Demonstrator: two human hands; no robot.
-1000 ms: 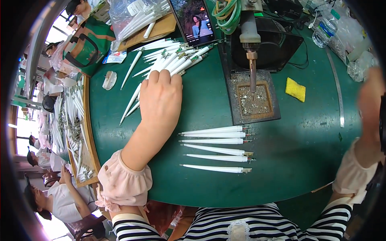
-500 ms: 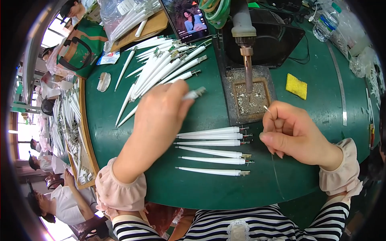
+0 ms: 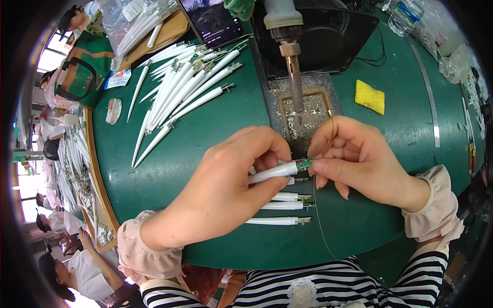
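My left hand point(image 3: 226, 185) is closed around a white tapered pen-shaped tube point(image 3: 275, 173), its thick end pointing right. A small green circuit board point(image 3: 304, 164) sticks out of that end. Close against the board, my right hand point(image 3: 367, 159) pinches a thin wire point(image 3: 319, 226), whose tail hangs toward the table's front edge. Below the held tube lie several similar tubes point(image 3: 280, 221) in a row, partly covered by my left hand. Just beyond my hands, a soldering iron point(image 3: 294, 77) points tip-down over a tray of metal scraps point(image 3: 308, 123).
A pile of white tubes point(image 3: 177, 95) lies at the far left, near a phone point(image 3: 213, 25). To the right are a yellow sponge point(image 3: 370, 97), a metal ruler point(image 3: 426, 87) and a plastic bottle point(image 3: 405, 18). A wood-edged tray point(image 3: 97, 179) stands at the left; people sit beyond it.
My left hand has moved right from the pile, bringing a tube to my right hand. The right hand has shifted slightly left, its fingers now at the board. The phone picture has changed.
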